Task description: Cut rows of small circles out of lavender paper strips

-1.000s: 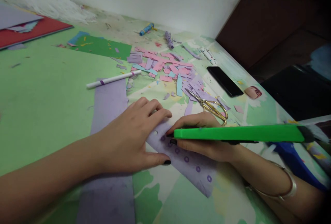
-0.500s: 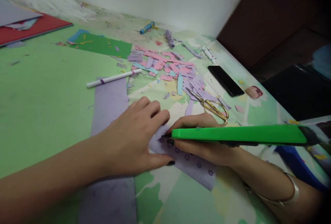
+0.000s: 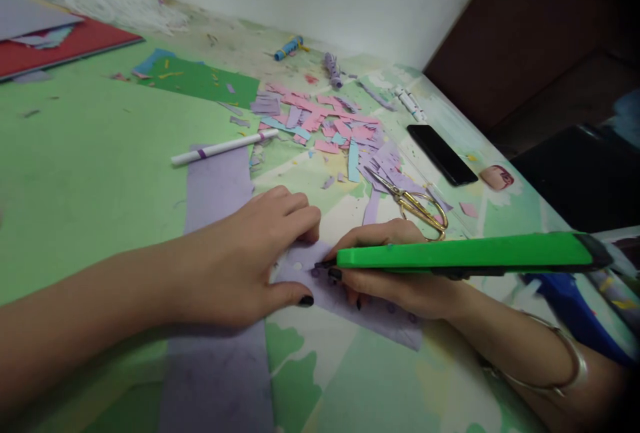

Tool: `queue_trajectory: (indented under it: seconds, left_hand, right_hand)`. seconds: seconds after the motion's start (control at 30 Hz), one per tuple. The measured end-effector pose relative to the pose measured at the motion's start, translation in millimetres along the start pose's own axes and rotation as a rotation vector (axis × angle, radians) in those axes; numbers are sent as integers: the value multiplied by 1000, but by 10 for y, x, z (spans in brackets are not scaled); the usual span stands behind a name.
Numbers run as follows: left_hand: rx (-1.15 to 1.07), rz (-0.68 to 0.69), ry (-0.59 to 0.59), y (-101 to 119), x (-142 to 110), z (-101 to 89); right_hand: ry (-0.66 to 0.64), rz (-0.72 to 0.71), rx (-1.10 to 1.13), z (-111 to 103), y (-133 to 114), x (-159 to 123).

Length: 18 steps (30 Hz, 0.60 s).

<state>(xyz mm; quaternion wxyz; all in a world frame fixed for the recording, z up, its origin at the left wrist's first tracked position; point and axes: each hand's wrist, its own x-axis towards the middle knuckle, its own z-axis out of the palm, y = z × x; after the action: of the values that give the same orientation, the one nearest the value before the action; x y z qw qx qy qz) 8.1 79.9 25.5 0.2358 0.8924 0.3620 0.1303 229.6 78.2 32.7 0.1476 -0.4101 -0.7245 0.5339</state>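
A light purple paper strip (image 3: 377, 322) with a row of small drawn purple circles lies at a slant on the table. My left hand (image 3: 250, 256) rests on its left end, thumb spread from the curled fingers. A whitish round spot shows in the strip near that thumb. In my right hand (image 3: 395, 280) is a bright green utility knife (image 3: 465, 254), gripped close to its front, the dark tip at one circle. A wider purple paper sheet (image 3: 217, 380) lies beneath my left forearm. Gold-handled scissors (image 3: 407, 200) lie beyond my right hand.
A white marker (image 3: 225, 147) lies across the purple sheet's far end. Paper scraps (image 3: 320, 120) cover the middle of the table. A black phone (image 3: 443, 154) and a pinkish eraser-like block (image 3: 497, 177) lie right. A red folder (image 3: 70, 46) is far left, and a wall stands behind.
My left hand has shifted slightly left, its thumb further from the knife. The strip lies at a shallower slant, and the whitish round spot is now uncovered. The knife stays in my right hand.
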Motion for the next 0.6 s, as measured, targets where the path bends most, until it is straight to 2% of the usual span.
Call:
queue_trajectory:
  seconds: [0.3,0.43,0.6]
  left_hand:
    - [-17,12,3,2,1,-28]
    - [1,12,9,7,3,-29]
    - [6,8,4,13,15,-28]
  right_hand:
    - [177,-44,-333,86,-101,35]
    - [163,-113,-425,101,-115,46]
    - [123,-164,-396,87,-65,30]
